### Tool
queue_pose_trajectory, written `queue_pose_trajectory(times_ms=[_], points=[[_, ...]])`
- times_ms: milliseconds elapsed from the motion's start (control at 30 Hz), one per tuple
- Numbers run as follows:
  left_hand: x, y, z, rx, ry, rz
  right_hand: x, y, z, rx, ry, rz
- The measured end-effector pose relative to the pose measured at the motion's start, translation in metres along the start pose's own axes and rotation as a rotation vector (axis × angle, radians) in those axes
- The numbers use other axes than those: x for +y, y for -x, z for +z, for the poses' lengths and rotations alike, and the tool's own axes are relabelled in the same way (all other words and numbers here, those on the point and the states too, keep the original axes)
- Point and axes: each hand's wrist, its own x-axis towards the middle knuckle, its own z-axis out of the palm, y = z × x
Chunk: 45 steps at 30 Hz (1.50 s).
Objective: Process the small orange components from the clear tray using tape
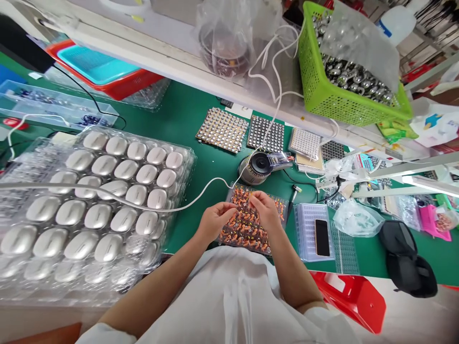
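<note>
Green table (211, 162) spreads before us, and silver shells (103, 165) stand in rows on its left part. Close to the near edge lies a tray (287, 206) of orange pieces (247, 234), probably placed so that we reach it without stretching. Our left hand (218, 219) is at the tray's left edge, our right hand (266, 209) over its far part. Both pinch narrowly, as small parts perhaps demand; whether anything is between the fingertips, we cannot tell.
</note>
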Motion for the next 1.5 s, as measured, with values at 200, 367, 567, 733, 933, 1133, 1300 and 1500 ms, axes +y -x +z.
queue_pose_trajectory(times_ms=[200,367,567,733,933,1133,1300,1500], points=[[0.020,0.019,0.018,-0.147,0.006,0.024,-0.034,0.076,-0.022,-0.194,0.416,-0.168],[0.023,0.036,0.030,-0.272,-0.048,0.050,-0.045,0.100,-0.025,-0.230,0.618,-0.255],[0.027,0.048,0.041,-0.192,-0.127,0.108,-0.050,0.105,-0.026,-0.225,0.788,-0.317],[0.031,0.052,0.040,-0.157,-0.254,0.217,-0.053,0.103,-0.028,-0.248,0.847,-0.334],[0.029,0.053,0.039,-0.128,-0.333,0.296,-0.054,0.099,-0.026,-0.255,0.854,-0.319],[0.026,0.052,0.039,-0.123,-0.370,0.369,-0.053,0.094,-0.025,-0.267,0.832,-0.300],[0.027,0.051,0.040,-0.125,-0.410,0.419,-0.053,0.091,-0.026,-0.271,0.822,-0.288],[0.026,0.050,0.041,-0.112,-0.451,0.497,-0.051,0.089,-0.026,-0.244,0.789,-0.263]])
